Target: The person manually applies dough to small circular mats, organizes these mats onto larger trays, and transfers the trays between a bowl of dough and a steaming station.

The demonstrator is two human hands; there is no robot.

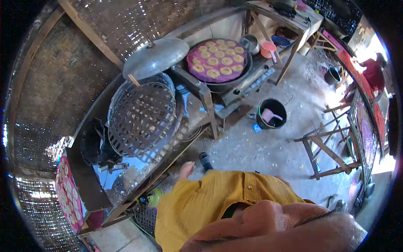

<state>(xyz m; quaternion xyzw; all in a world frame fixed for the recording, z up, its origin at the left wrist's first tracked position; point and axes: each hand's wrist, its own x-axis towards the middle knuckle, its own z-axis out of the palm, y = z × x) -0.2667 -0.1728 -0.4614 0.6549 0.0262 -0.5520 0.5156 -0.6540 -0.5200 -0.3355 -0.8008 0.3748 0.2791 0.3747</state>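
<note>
My left hand [187,169] hangs low beside the yellow shirt [201,193], near the edge of the long work counter [168,161]. Only a small part of it shows, so its finger pose is unclear. My right hand is out of sight. On the counter, a round openwork woven bamboo tray [140,119] leans over a large metal basin [114,103]. A domed metal lid [157,58] rests behind it. Farther right, a wide dark pan [248,69] holds a purple cloth [195,56] with several pale round ring-shaped pieces on it.
A black bucket [279,105] with a pink dipper [270,116] stands on the floor [252,147]. A wooden table [310,25] is at the back right. Slatted racks on trestles [331,153] line the right, near another person [373,73]. More pieces lie on a pink cloth [62,206] at left.
</note>
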